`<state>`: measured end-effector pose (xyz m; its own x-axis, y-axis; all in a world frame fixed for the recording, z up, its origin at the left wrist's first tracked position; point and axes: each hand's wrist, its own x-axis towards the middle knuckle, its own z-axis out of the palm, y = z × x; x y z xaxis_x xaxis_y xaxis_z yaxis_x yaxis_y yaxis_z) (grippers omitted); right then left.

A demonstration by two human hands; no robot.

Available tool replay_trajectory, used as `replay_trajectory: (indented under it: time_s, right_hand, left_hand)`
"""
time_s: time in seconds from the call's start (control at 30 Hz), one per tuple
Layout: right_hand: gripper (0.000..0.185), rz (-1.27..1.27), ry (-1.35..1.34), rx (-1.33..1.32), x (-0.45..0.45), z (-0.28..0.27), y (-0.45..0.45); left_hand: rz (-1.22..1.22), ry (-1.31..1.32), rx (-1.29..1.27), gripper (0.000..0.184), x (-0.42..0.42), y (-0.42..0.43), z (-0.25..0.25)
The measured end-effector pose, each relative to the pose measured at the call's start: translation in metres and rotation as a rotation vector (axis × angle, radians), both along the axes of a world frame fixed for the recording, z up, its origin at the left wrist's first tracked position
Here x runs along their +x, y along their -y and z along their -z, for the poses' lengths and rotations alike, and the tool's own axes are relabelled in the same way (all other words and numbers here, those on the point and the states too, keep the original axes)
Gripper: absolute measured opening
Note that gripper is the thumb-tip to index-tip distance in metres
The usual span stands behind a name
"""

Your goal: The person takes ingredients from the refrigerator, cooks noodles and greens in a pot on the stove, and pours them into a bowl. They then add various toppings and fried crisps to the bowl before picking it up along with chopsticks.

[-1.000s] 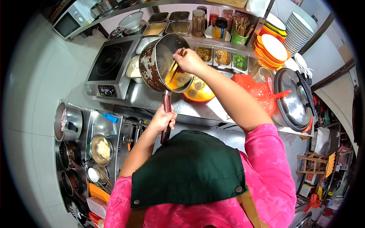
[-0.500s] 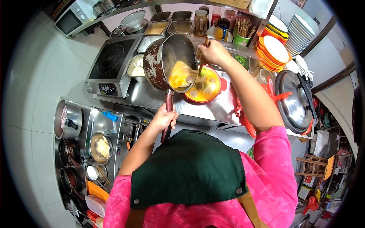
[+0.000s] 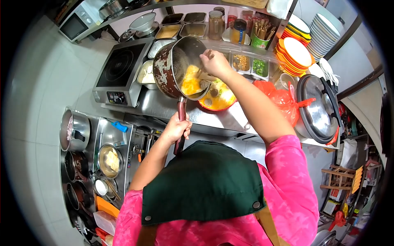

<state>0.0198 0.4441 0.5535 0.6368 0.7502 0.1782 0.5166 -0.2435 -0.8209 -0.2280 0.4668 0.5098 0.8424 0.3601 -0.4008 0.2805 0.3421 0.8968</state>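
Saucepan (image 3: 167, 67) tilted over bowl (image 3: 221, 105), left hand (image 3: 177, 128) gripping handle (image 3: 181, 112).

No text, brand or number can be read. The small marks on the control panel (image 3: 116, 98) of the induction cooker (image 3: 120, 64) are too small, and the microwave (image 3: 76, 20) beyond this cooker shows only unreadable marks.
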Motion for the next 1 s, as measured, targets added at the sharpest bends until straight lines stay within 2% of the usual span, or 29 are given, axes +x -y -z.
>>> replay_trajectory:
  time_s: [0.1, 0.27, 0.43, 0.5, 0.53, 0.77, 0.83, 0.87, 0.9, 0.97, 1.0]
  right_hand:
    - [0.026, -0.008, 0.131, -0.064, 0.005, -0.016, 0.013]
    - [0.028, -0.02, -0.012, -0.153, 0.019, -0.031, 0.029]
    - [0.028, 0.005, -0.02, -0.072, 0.015, -0.036, 0.03]
    - [0.023, -0.112, -0.408, 0.001, 0.005, -0.031, 0.023]
    - [0.021, -0.144, -0.47, -0.032, -0.002, -0.028, 0.02]
    - [0.025, -0.104, -0.28, -0.111, 0.016, -0.024, 0.028]
    - [0.027, -0.092, -0.298, -0.091, 0.021, -0.028, 0.038]
    - [0.027, -0.073, -0.261, -0.085, 0.022, -0.032, 0.044]
    - [0.027, -0.062, -0.116, -0.111, 0.023, -0.035, 0.051]
    - [0.027, -0.062, -0.292, -0.114, 0.027, -0.03, 0.059]
    - [0.027, -0.063, -0.293, -0.115, 0.028, -0.027, 0.063]
  left_hand:
    - [0.001, -0.008, 0.002, 0.016, 0.001, -0.001, 0.005]
    - [0.021, -0.025, 0.01, 0.018, 0.0, -0.001, 0.005]
    - [0.018, -0.045, 0.04, 0.019, 0.001, 0.001, 0.002]
    - [-0.016, -0.023, 0.027, 0.017, 0.002, 0.002, 0.0]
    - [-0.008, -0.023, 0.03, 0.017, 0.002, 0.002, -0.001]
    - [-0.018, -0.016, 0.027, 0.017, 0.0, 0.0, 0.002]
    - [-0.019, -0.015, 0.027, 0.018, 0.0, 0.0, 0.003]
    - [-0.008, -0.029, 0.036, 0.018, 0.0, -0.001, 0.004]
    - [0.003, -0.045, 0.046, 0.02, -0.001, -0.001, 0.005]
    - [-0.006, -0.048, 0.049, 0.02, -0.001, -0.001, 0.003]
    - [-0.012, -0.051, 0.053, 0.02, -0.001, 0.0, 0.002]
